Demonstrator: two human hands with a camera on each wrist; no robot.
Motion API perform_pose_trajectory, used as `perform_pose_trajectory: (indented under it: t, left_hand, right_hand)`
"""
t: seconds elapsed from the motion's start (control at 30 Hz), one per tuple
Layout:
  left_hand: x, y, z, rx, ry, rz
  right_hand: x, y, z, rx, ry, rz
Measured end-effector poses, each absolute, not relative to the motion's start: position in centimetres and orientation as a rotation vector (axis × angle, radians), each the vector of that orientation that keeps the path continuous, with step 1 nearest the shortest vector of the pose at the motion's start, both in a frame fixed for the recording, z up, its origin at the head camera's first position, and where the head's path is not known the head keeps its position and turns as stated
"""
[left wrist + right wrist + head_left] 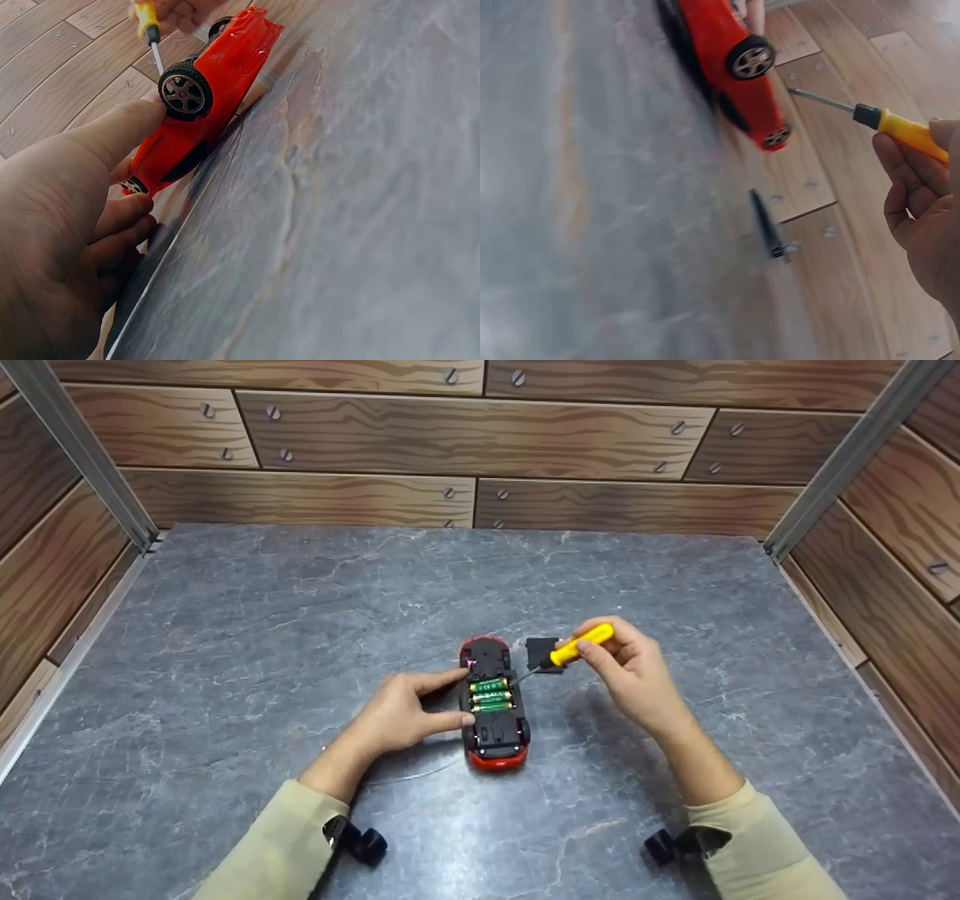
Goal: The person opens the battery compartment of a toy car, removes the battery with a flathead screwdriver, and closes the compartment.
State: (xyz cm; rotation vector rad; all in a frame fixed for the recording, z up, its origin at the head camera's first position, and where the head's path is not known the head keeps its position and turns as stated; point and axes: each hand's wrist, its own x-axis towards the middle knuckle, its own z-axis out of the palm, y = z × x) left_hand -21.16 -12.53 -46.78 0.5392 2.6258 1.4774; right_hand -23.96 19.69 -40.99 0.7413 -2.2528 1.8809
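A red toy car (pixel 501 759) lies upside down on the table, its black underside up and its battery compartment uncovered. Several green batteries (pixel 492 697) sit side by side in it. My left hand (pixel 405 709) presses thumb and forefinger, nearly straight, against the car's left side; in the left wrist view the thumb is by a wheel (pixel 185 91). My right hand (pixel 636 679) grips a yellow-handled screwdriver (pixel 581 643), its shaft slanting down to the compartment's right edge. Behind the screwdriver a black battery cover (pixel 537 646) lies right of the car.
The grey marbled table (pixel 300 607) spreads around the car. Wood-patterned panels (pixel 450 435) wall the back and both sides, with metal posts (pixel 90 457) at the rear corners. A thin pale wire-like line (pixel 420 774) runs from the car toward the left wrist.
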Motion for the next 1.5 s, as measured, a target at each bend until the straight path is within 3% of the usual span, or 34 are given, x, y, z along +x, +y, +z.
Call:
perform_pose_trajectory:
  t: [0.33,1.5]
  left_hand:
    - [-21.1,-12.5,-46.8,0.540,2.636,1.464]
    - [-21.1,-12.5,-46.7,0.549,2.656,1.465]
  right_hand:
    - [-22.7,18.5,-38.5,0.866,-2.455,1.346]
    - [-22.9,17.9,-39.2,0.877,-2.482,1.278]
